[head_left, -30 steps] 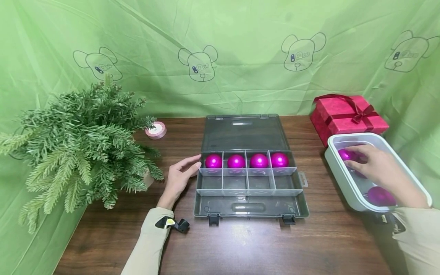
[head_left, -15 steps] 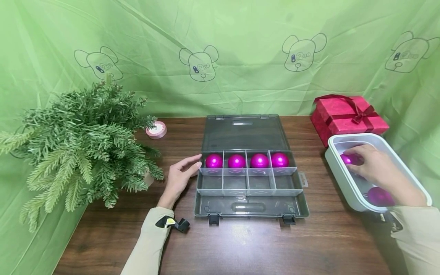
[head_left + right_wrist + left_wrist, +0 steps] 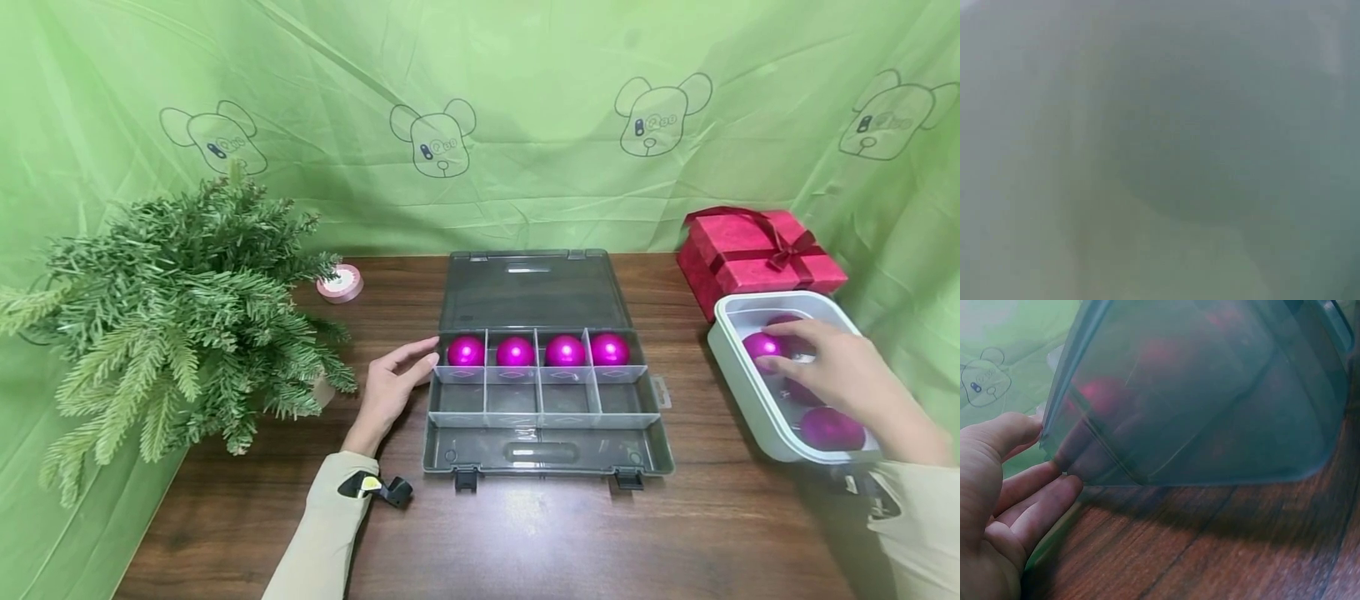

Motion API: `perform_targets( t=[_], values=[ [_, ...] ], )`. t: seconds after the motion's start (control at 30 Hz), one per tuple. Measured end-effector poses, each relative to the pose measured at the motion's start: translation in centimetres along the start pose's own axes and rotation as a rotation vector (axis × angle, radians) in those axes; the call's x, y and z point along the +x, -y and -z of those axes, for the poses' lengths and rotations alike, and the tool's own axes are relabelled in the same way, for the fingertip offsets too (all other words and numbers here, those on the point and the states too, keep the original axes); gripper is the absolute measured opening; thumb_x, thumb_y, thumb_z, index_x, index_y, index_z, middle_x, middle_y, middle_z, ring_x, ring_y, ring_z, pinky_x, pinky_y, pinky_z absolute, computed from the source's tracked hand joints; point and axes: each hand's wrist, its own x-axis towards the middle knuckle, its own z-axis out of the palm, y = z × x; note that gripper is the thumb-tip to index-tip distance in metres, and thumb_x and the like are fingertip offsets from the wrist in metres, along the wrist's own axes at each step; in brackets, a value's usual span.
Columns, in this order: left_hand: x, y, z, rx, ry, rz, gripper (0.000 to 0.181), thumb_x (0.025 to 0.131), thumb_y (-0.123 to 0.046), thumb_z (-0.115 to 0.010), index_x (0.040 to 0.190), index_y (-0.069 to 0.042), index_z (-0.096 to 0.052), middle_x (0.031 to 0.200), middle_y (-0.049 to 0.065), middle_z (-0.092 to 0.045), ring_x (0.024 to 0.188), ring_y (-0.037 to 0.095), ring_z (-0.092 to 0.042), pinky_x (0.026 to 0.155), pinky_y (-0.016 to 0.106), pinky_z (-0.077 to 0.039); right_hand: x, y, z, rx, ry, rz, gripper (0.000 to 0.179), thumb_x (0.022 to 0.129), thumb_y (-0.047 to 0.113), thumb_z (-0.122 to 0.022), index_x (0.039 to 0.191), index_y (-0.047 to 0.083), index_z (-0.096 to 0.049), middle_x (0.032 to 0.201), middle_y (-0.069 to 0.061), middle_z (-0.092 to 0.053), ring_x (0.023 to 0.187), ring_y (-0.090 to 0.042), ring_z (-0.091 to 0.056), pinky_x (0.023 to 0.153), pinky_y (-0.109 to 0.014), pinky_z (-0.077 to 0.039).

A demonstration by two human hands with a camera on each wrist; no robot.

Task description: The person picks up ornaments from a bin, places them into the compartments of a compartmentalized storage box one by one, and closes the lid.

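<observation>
In the head view a grey transparent compartment box (image 3: 543, 446) lies with its lid up on the table, and several shiny magenta balls (image 3: 515, 352) sit in its back row of compartments. My left hand (image 3: 390, 387) touches the box's left side with fairly straight fingers; the left wrist view shows those fingers (image 3: 1047, 506) against the clear wall (image 3: 1210, 425). At the right, my right hand (image 3: 843, 367) reaches into a white tub (image 3: 738, 408) and holds a magenta ball (image 3: 762, 350) between thumb and fingers. More balls (image 3: 832, 428) lie under and beside this hand, partly hidden. The right wrist view is a grey-green blur.
A red gift box (image 3: 765, 250) with a ribbon stands behind the tub. On the left is a small artificial fir tree (image 3: 195, 325), with a pink ribbon roll (image 3: 341, 285) beside it. Green cloth (image 3: 540, 125) hangs at the back.
My right hand has shifted slightly right and lifted a little, and the ball between its thumb and fingers shows more fully. The left hand and compartment box have stayed put.
</observation>
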Motion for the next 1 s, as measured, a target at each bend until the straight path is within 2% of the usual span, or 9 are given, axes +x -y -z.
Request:
perform_targets(
  t=[0.07, 0.13, 0.27, 0.53, 0.73, 0.8, 0.87, 0.93, 1.0],
  values=[
    [0.0, 0.0, 0.0, -0.005, -0.002, 0.001, 0.031, 0.097, -0.011, -0.081, 0.127, -0.004, -0.078, 0.128, 0.01, -0.075, 0.111, 0.016, -0.072, 0.092, 0.033, -0.063, -0.2, 0.2, 0.5, 0.013, 0.007, -0.033, 0.048, 0.081, 0.014, -0.092, 0.123, 0.0, -0.072, 0.117, -0.032, -0.07, 0.104, -0.059, -0.062, 0.082, -0.067, -0.047],
    [0.0, -0.1, 0.0, -0.007, -0.001, 0.003, 0.031, 0.097, -0.011, -0.081, 0.127, -0.003, -0.077, 0.128, 0.011, -0.075, 0.111, 0.016, -0.072, 0.092, 0.033, -0.063, -0.4, 0.3, 1.0, 0.029, 0.014, -0.071, 0.048, 0.084, 0.017, -0.091, 0.126, 0.001, -0.072, 0.12, -0.033, -0.069, 0.108, -0.062, -0.059, 0.082, -0.07, -0.045],
    [0.0, -0.1, 0.0, -0.001, -0.005, 0.008, 0.032, 0.097, -0.011, -0.081, 0.127, -0.003, -0.077, 0.129, 0.011, -0.074, 0.112, 0.015, -0.072, 0.093, 0.032, -0.063, -0.8, 0.7, 1.9, 0.05, 0.031, -0.122, 0.051, 0.088, 0.02, -0.089, 0.132, 0.002, -0.07, 0.126, -0.035, -0.066, 0.111, -0.064, -0.057, 0.084, -0.072, -0.044],
    [0.0, -0.1, 0.0, -0.006, -0.005, 0.013, 0.03, 0.097, -0.013, -0.082, 0.126, -0.006, -0.078, 0.128, 0.008, -0.075, 0.111, 0.016, -0.073, 0.092, 0.034, -0.063, -1.4, 2.0, 3.4, 0.071, 0.0, -0.139, 0.052, 0.092, 0.02, -0.086, 0.135, -0.001, -0.067, 0.13, -0.037, -0.063, 0.117, -0.06, -0.054, 0.09, -0.071, -0.041],
    [-0.1, -0.2, 0.0, 0.004, -0.011, 0.014, 0.03, 0.097, -0.011, -0.081, 0.126, -0.005, -0.078, 0.128, 0.008, -0.075, 0.111, 0.015, -0.072, 0.092, 0.033, -0.063, -1.4, 3.4, 4.3, 0.081, -0.013, -0.149, 0.051, 0.095, 0.022, -0.084, 0.139, 0.004, -0.066, 0.131, -0.035, -0.062, 0.117, -0.053, -0.053, 0.092, -0.07, -0.039],
    [-0.1, -0.2, 0.0, 0.008, -0.013, 0.013, 0.031, 0.097, -0.011, -0.081, 0.127, -0.004, -0.078, 0.128, 0.009, -0.075, 0.111, 0.015, -0.072, 0.092, 0.032, -0.063, -1.4, 3.9, 4.4, 0.084, -0.015, -0.154, 0.05, 0.095, 0.023, -0.084, 0.139, 0.007, -0.066, 0.131, -0.033, -0.063, 0.116, -0.048, -0.053, 0.092, -0.07, -0.039],
    [-0.1, -0.2, 0.0, 0.01, -0.011, 0.01, 0.031, 0.097, -0.011, -0.081, 0.127, -0.004, -0.077, 0.129, 0.01, -0.075, 0.111, 0.015, -0.072, 0.092, 0.032, -0.063, -1.4, 4.4, 4.6, 0.092, -0.019, -0.164, 0.051, 0.094, 0.025, -0.085, 0.14, 0.011, -0.066, 0.131, -0.031, -0.065, 0.114, -0.025, -0.057, 0.092, -0.068, -0.039],
    [-0.1, -0.2, -0.1, 0.012, -0.008, 0.008, 0.032, 0.097, -0.012, -0.081, 0.127, -0.004, -0.077, 0.129, 0.011, -0.074, 0.111, 0.014, -0.072, 0.092, 0.032, -0.063, -1.3, 5.1, 4.7, 0.099, -0.025, -0.168, 0.052, 0.093, 0.027, -0.086, 0.139, 0.014, -0.067, 0.13, -0.027, -0.066, 0.109, -0.004, -0.053, 0.091, -0.062, -0.04],
    [-0.1, -0.2, -0.1, 0.012, -0.004, 0.004, 0.031, 0.097, -0.012, -0.081, 0.127, -0.004, -0.077, 0.129, 0.011, -0.075, 0.111, 0.015, -0.072, 0.092, 0.032, -0.063, -1.3, 5.7, 4.9, 0.106, -0.033, -0.171, 0.054, 0.091, 0.029, -0.088, 0.14, 0.019, -0.069, 0.127, -0.013, -0.071, 0.103, 0.014, -0.046, 0.091, -0.05, -0.04]
  ],
)
